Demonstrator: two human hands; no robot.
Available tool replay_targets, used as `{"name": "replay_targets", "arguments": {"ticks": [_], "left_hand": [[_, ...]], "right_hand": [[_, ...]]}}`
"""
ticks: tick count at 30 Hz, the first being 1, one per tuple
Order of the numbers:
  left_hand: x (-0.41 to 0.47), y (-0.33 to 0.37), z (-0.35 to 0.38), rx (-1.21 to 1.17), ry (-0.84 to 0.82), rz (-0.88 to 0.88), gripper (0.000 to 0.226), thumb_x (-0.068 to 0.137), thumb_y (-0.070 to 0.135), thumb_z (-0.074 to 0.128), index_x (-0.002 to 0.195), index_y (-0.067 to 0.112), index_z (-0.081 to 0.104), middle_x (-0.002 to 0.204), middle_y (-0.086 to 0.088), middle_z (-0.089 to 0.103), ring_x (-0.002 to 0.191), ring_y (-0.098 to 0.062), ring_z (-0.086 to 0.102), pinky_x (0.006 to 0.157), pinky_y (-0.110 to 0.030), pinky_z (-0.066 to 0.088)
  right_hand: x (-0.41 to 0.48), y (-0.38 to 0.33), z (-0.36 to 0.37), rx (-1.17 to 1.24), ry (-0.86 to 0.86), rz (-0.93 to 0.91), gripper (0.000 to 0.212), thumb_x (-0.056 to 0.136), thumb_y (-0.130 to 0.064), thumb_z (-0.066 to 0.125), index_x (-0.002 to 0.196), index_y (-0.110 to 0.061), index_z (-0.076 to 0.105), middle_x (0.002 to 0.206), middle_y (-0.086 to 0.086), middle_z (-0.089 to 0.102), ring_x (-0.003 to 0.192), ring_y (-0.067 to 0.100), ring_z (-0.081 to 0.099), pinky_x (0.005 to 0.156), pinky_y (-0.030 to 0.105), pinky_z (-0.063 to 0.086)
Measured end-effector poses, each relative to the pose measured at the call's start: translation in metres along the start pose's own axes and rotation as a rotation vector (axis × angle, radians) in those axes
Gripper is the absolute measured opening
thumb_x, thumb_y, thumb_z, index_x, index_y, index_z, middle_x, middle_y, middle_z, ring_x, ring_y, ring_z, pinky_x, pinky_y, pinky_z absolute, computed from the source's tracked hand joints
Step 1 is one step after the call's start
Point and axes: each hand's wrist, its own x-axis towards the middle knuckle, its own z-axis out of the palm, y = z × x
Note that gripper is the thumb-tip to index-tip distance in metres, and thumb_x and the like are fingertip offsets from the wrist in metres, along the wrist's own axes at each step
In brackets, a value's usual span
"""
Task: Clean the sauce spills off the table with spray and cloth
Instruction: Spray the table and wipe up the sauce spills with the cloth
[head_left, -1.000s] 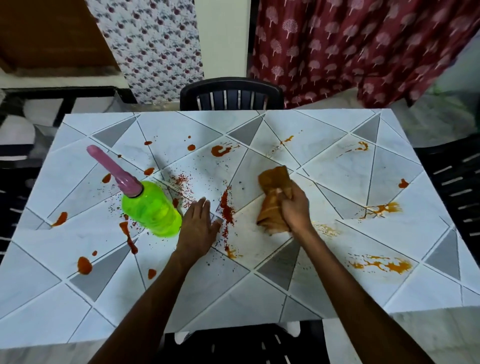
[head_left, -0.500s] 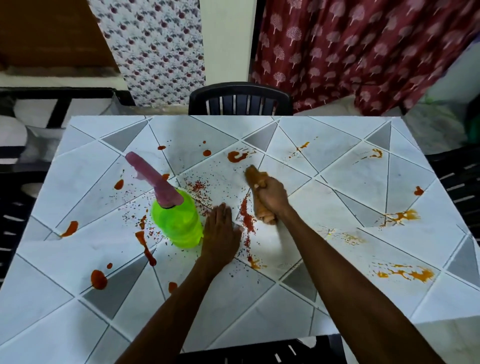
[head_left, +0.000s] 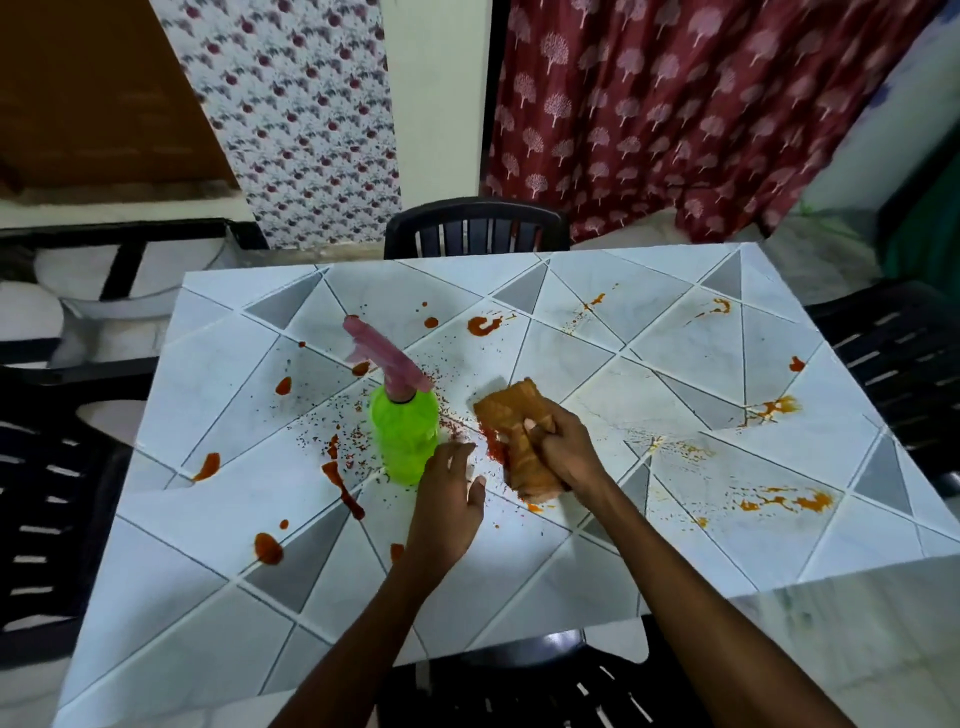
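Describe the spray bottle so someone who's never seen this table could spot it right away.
Find the tiled table with grey triangles, spattered with red and orange sauce. Just left of its middle, by the left hand, stands the spray bottle. It is the only upright thing: bright green body, pink trigger head, unlike the brown cloth gripped by the right hand.

— The right hand (head_left: 563, 452) sweeps the cloth (head_left: 511, 421) leftward, closer to the spray bottle (head_left: 405, 441) than a second ago.
— Right over the red streak (head_left: 493, 449)! That long smear is now a sliver at the cloth's left edge.
— And the cloth, bunched half a second ago, now lies wider and flatter.
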Motion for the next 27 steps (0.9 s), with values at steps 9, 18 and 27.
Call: {"name": "replay_targets", "arguments": {"ticks": [9, 18, 27], "left_hand": [[-0.022, 0.005, -0.089, -0.086, 0.272, 0.065, 0.011, 0.082, 0.007, 0.061, 0.088, 0.016, 0.061, 0.09, -0.002, 0.06, 0.087, -0.021, 0.057, 0.083, -0.035, 0.047], [0.003, 0.01, -0.111, -0.172, 0.287, -0.156, 0.089, 0.064, 0.026, 0.09, 0.137, 0.004, 0.044, 0.13, -0.016, 0.043, 0.121, -0.028, 0.038, 0.101, -0.034, 0.032], [0.025, 0.016, -0.106, -0.188, 0.242, -0.175, 0.078, 0.056, 0.033, 0.094, 0.122, 0.015, 0.056, 0.115, -0.003, 0.062, 0.106, -0.022, 0.059, 0.084, -0.025, 0.04]], "right_hand": [[-0.064, -0.026, 0.004, 0.768, 0.034, 0.3, 0.025, 0.099, -0.012, 0.06, 0.123, -0.005, 0.063, 0.114, 0.018, 0.072, 0.093, 0.032, 0.073, 0.062, 0.038, 0.061], [-0.071, -0.037, 0.028, 0.801, 0.051, 0.382, 0.034, 0.099, -0.018, 0.06, 0.128, -0.001, 0.061, 0.119, 0.023, 0.07, 0.105, 0.04, 0.069, 0.087, 0.054, 0.056], [-0.09, -0.015, -0.006, 0.829, 0.017, 0.364, 0.035, 0.098, -0.021, 0.063, 0.125, 0.0, 0.061, 0.117, 0.024, 0.07, 0.095, 0.038, 0.072, 0.069, 0.049, 0.062]]}}
